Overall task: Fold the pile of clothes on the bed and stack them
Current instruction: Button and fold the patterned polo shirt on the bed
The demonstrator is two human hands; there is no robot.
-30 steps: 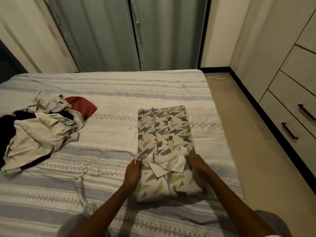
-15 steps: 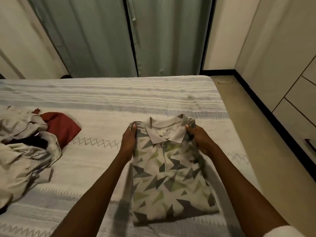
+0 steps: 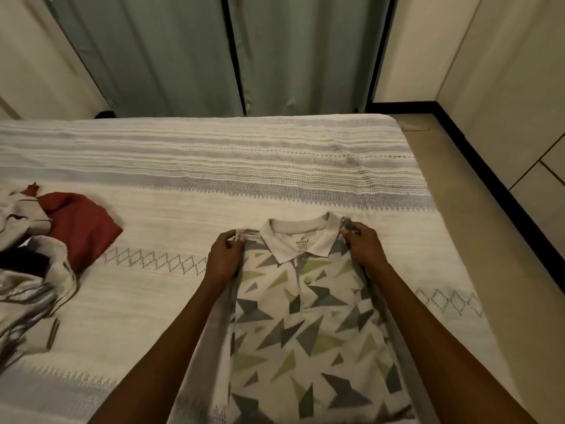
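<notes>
Lying collar-up on the striped bed [image 3: 275, 166], a folded polo shirt [image 3: 308, 325] with grey and green triangles sits near the bed's right edge. Left hand [image 3: 224, 258] pinches the shirt's left shoulder; right hand [image 3: 363, 249] pinches the right shoulder, fingers curled round the cloth. Well apart at far left lies the unfolded pile [image 3: 27, 289] of pale and dark garments, a red garment [image 3: 81, 224] touching it. Green curtains [image 3: 195, 53] hang behind the bed.
</notes>
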